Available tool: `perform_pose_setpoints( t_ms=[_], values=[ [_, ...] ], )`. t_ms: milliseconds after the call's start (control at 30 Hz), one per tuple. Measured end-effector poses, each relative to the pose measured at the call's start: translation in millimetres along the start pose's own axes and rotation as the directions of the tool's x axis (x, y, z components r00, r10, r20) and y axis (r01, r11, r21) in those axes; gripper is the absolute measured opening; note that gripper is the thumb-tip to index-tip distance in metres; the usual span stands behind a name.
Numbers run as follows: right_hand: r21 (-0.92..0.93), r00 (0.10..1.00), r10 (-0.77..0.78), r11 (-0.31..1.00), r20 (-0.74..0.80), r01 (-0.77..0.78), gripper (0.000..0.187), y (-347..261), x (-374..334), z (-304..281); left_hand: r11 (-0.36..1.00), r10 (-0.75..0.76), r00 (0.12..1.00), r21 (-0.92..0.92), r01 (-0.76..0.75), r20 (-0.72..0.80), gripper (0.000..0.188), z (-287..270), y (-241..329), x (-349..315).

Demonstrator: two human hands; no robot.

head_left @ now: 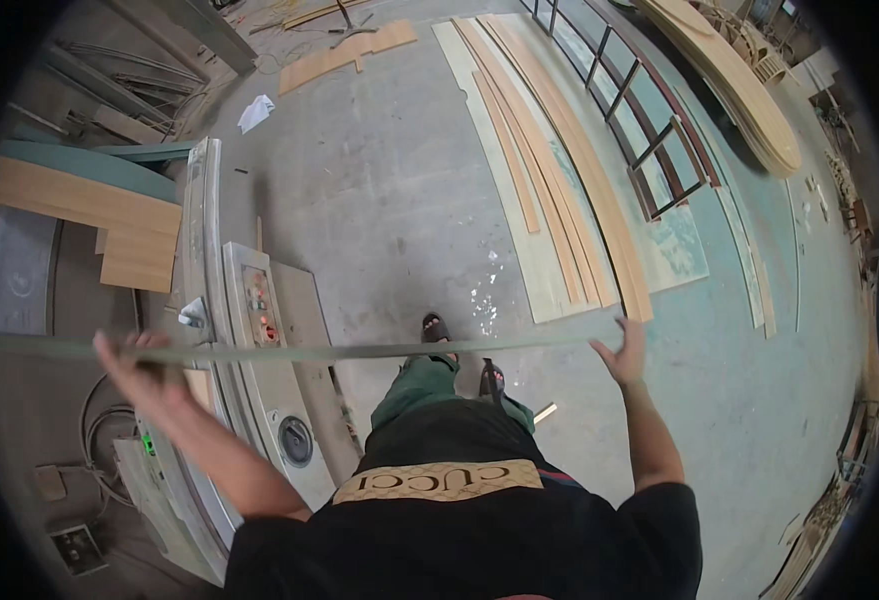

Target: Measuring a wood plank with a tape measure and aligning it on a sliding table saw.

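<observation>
In the head view, the person holds a long, thin, pale green-edged strip of board [359, 351] level across the body, edge-on to the camera. The left hand [144, 370] has its grip closed around the strip's left part, above the grey woodworking machine with its control panel [259, 310]. The right hand [621, 352] supports the strip near its right end, fingers spread and curled loosely around the edge. The strip hangs in the air between both hands, above the concrete floor [389, 200], well apart from the stack of long tan wooden strips [559, 200] lying there. To carry it well, I judge both hands should stay level and well spread so the flexible strip does not sag or twist.
</observation>
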State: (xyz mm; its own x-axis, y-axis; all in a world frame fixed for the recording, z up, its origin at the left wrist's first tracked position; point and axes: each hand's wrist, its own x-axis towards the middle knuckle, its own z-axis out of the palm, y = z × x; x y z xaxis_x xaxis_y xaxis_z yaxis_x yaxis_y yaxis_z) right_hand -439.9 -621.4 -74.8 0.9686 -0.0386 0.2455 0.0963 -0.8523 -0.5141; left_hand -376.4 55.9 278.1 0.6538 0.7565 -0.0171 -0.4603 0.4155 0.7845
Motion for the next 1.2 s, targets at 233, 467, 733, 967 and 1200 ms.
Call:
perform_pose_setpoints(
  t_ms=[233,467,733,967,1200],
  values=[
    [-0.369,0.866,0.499,0.802,-0.019,-0.470,0.089,18.1,-165.1,-80.3,0.868,-0.485,0.874,0.125,0.480,0.015,0.026,57.8,-243.8,27.1],
    [-0.522,0.556,0.830,0.492,0.041,-0.697,0.097,-90.5,-284.9,-150.2,0.655,-0.625,0.776,0.481,0.583,-0.088,0.050,79.7,-434.3,-6.3],
    [-0.531,0.574,0.818,0.499,0.027,-0.685,0.081,-174.9,-350.0,-131.3,0.354,-0.793,0.602,0.732,0.582,-0.094,0.060,88.6,-628.1,-71.8],
    [-0.417,0.249,0.941,0.326,0.227,-0.849,0.080,-123.3,-357.5,-97.4,0.130,-0.824,0.509,0.793,0.595,-0.247,0.072,113.9,-761.0,-105.2],
    [-0.470,0.356,0.913,0.408,0.201,-0.783,0.067,-87.7,-232.8,-100.9,0.159,-0.856,0.467,0.748,0.645,-0.220,0.055,122.4,-869.4,-148.0]
  ],
)
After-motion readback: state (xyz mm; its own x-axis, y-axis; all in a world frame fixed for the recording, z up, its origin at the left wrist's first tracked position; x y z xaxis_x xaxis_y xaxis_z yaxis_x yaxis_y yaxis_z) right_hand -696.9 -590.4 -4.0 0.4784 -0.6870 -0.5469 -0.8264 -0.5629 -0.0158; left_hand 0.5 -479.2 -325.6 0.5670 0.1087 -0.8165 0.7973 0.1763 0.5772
